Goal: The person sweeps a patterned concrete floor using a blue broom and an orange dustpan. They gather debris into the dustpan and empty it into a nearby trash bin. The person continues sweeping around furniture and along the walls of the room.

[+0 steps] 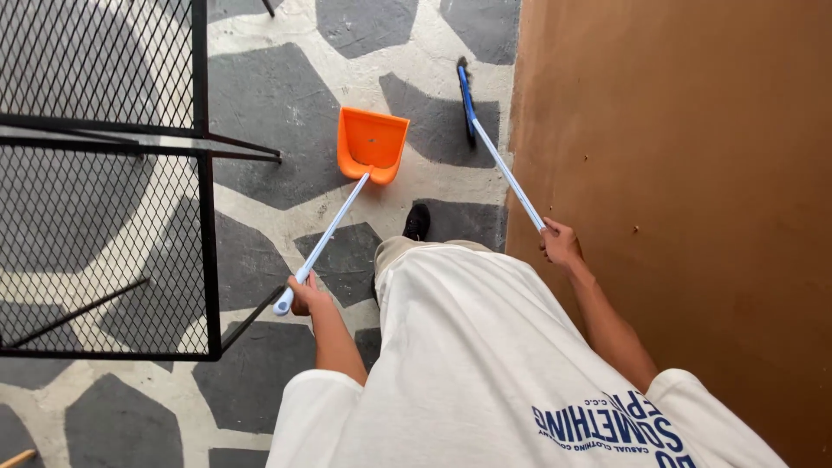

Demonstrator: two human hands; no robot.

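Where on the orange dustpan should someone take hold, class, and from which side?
Grip the dustpan at the top end of its long white handle, coming from behind and above. The handle slants up away from the pan resting on the floor, and the left hand grips there.

- My floor (260, 186): pale surface with large dark grey irregular patches.
- Orange dustpan (373, 143) rests on it ahead of my black shoe (417, 223).
- Broom head (464, 82) touches it beside the brown wall (676, 173).
- Black mesh furniture (104, 199) stands left.
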